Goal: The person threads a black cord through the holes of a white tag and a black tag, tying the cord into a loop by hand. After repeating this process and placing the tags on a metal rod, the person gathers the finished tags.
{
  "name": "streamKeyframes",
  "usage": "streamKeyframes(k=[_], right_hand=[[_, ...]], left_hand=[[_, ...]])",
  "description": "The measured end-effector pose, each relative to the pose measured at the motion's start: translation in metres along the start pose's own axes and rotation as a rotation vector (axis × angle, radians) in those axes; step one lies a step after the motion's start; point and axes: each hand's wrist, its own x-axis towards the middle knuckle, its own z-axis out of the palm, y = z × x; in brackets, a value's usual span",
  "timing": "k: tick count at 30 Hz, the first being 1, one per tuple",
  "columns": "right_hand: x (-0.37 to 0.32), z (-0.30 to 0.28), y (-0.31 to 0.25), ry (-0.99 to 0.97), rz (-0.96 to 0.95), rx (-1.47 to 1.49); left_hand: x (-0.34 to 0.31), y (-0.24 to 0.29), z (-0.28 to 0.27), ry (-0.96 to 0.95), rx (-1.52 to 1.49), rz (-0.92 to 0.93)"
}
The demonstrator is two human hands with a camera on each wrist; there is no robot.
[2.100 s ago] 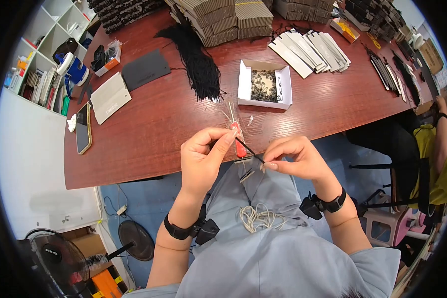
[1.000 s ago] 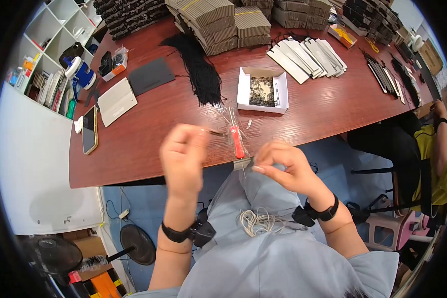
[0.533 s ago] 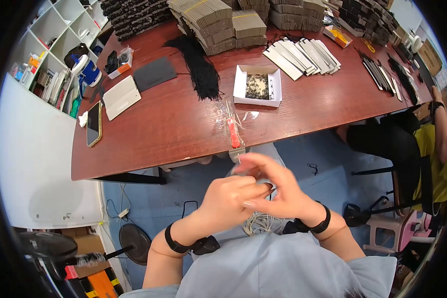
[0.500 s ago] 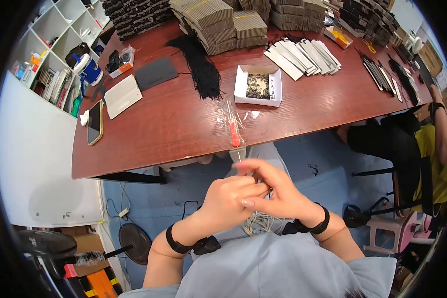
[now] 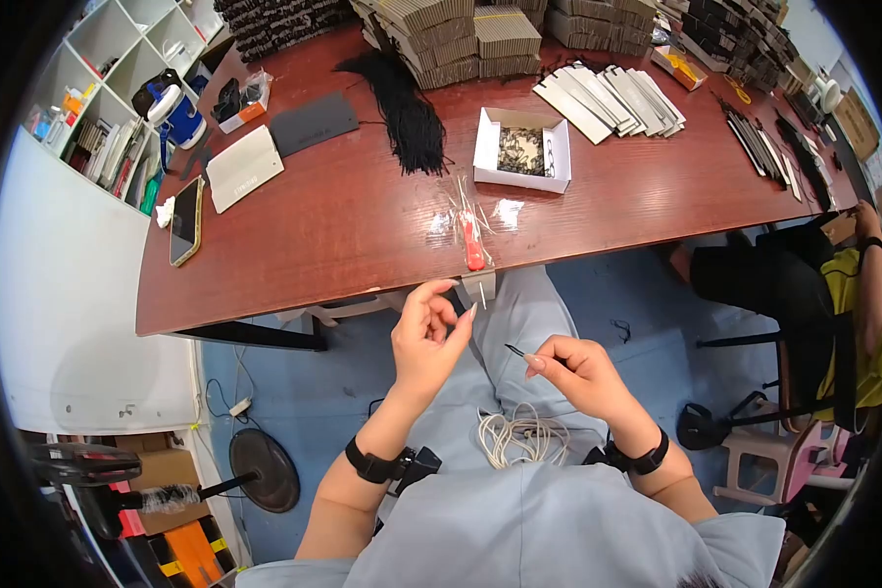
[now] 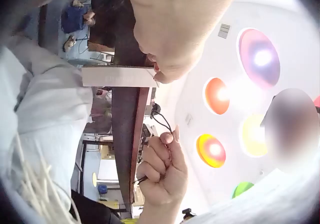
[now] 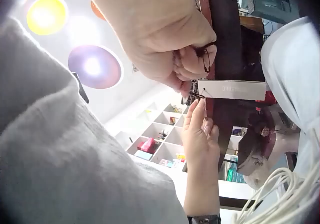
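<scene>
My right hand [image 5: 583,372] pinches a black cord over the lap, and its looped end [image 5: 516,350] sticks out past the thumb. A black safety pin [image 7: 207,61] shows against the curled fingers of that hand in the right wrist view. My left hand [image 5: 426,338] is raised near the table edge, its fingers loosely bent and thumb and forefinger apart, holding nothing. Just beyond it, a red-handled tool [image 5: 473,245] lies under clear tape on the table. The tool's thin metal shaft points over the edge, where a pale printed card tag [image 7: 232,90] hangs.
On the table [image 5: 314,255] stand a white box [image 5: 563,174] of black pins, a bundle of black cords [image 5: 407,122], fanned pale tags [image 5: 612,103] and stacks of grey card [image 5: 441,44]. A phone [image 5: 186,220] lies left. White cord [image 5: 519,438] rests on the lap.
Both hands first held the black cord between them, then met over the lap. Now they are apart: the left has moved back up empty, and the cord is in the right.
</scene>
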Motion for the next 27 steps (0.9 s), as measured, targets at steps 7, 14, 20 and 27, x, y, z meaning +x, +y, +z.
streamKeyframes(k=[7,14,20,27], right_hand=[[0.005,0.005,0.009,0.016,0.025,0.015],[0.009,0.008,0.013,-0.004,0.040,0.069],[0.009,0.007,0.013,-0.014,0.050,0.060],[0.009,0.006,0.011,-0.008,0.062,0.045]], left_hand=[[0.004,-0.008,0.009,0.016,-0.005,0.013],[0.003,-0.010,0.011,0.056,0.015,0.035],[0.002,-0.011,0.014,0.067,0.022,0.066],[0.003,-0.011,0.016,0.113,-0.039,-0.028]])
